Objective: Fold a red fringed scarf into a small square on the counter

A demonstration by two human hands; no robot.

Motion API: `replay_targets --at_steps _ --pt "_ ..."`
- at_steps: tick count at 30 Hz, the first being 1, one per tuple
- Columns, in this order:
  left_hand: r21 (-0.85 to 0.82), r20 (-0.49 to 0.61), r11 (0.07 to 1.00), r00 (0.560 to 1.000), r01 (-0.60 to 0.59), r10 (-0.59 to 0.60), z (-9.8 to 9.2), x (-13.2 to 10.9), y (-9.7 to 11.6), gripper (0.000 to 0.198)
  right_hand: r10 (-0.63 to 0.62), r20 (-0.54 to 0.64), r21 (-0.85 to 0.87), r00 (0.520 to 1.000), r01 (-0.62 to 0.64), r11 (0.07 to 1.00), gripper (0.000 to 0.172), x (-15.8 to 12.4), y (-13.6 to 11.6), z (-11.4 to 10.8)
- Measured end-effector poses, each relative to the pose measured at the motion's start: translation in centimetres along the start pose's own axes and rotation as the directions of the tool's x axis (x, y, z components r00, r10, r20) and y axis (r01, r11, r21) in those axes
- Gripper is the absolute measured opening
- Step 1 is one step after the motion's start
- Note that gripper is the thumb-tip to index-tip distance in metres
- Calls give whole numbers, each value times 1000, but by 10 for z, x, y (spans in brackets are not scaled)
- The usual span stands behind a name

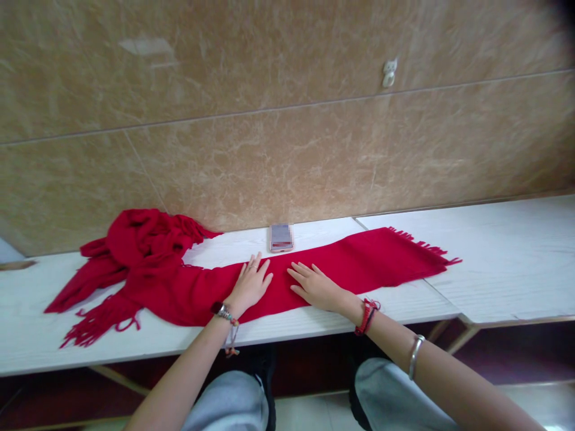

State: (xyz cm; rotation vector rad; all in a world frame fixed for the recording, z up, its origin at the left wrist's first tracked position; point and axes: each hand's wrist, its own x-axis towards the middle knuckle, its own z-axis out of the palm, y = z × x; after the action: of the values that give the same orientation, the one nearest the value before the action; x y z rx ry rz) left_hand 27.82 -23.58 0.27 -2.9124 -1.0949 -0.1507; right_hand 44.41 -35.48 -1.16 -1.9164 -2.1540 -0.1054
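A red fringed scarf [359, 260] lies along a white wooden surface. Its right part is spread flat, with the fringe at the far right end; the left part is heaped and crumpled against the wall, and another fringe hangs toward the front there. My left hand [250, 285] rests flat on the middle of the scarf, fingers apart, with a ring, a watch and a beaded bracelet on that arm. A short way to its right, my right hand [317, 287] also lies flat on the cloth, fingers stretched out to the left. Neither hand grips the fabric.
Behind the scarf a phone [281, 238] lies close to the tan tiled wall [251, 161]. A small white cat-shaped hook [389, 73] is fixed on the wall. The white bench top [507, 263] has a seam on the right and open compartments below its front edge.
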Motion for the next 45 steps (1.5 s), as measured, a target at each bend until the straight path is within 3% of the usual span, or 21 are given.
replay_targets --at_steps 2,4,9,15,18,21,24,27,30,36,45 --pt "-52 91 997 994 -64 68 -2 0 8 50 0 -2 4 1000 0 1000 49 0 -1 -1" --pt "-71 142 996 988 -56 65 -3 0 12 51 -14 16 -4 1000 14 1000 49 -1 1 -1" --pt "-38 137 999 990 -37 42 -2 -1 11 51 -2 77 -80 997 8 997 46 -9 26 -2" --pt "-52 105 998 993 -39 45 2 -1 10 50 212 72 -144 975 -200 969 45 -28 80 -1" --pt "-81 91 996 995 -36 44 2 -1 9 50 308 21 -115 951 -304 946 46 -32 89 -4" --pt "-125 111 992 993 -30 44 2 3 5 51 283 -47 -48 958 -285 957 47 -30 73 -14" --pt "-167 144 985 988 -40 64 0 14 -1 53 59 -61 31 996 -57 998 48 -27 37 -29" --pt "-197 77 971 986 -133 150 -5 30 -2 50 -154 -32 33 988 155 987 40 -28 1 -41" --pt "-241 -9 945 974 -221 225 -10 49 -2 45 -231 11 -45 973 232 972 27 -32 -22 -45" --pt "-368 -18 923 994 -109 110 -8 82 -13 30 -320 31 -214 947 319 923 18 -32 -27 -41" --pt "-482 30 870 991 -102 133 -3 100 -21 19 -320 -72 -296 944 287 911 14 -26 -23 -30"
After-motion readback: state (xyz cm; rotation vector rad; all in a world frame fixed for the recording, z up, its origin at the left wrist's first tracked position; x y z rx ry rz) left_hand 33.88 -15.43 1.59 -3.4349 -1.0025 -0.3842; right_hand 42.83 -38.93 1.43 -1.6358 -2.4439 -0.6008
